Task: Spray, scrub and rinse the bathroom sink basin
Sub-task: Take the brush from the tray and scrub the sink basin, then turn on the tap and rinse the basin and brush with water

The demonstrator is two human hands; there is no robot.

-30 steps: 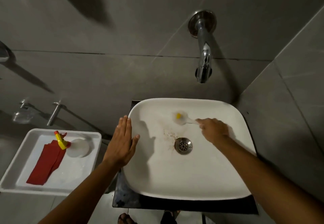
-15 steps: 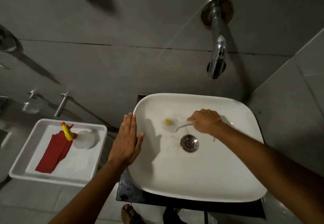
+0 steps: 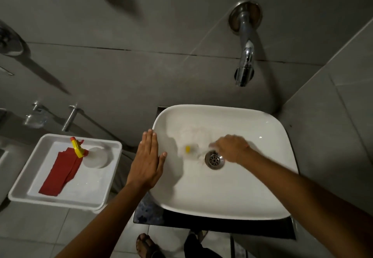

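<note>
White brush (image 3: 189, 150) now left of drain (image 3: 214, 160).

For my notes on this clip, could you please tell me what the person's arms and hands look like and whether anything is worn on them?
Both forearms are bare as far as the picture shows: no sleeves, gloves or watch. The left hand shows no rings. The right hand is motion-blurred, so small details there cannot be made out.

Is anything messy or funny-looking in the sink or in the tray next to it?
A little. Brownish grime smears the white sink basin just left of the drain, where the right hand scrubs with a blurred brush. In the tray, the spray bottle lies tipped on its side, beside a red cloth. Nothing looks broken.
</note>
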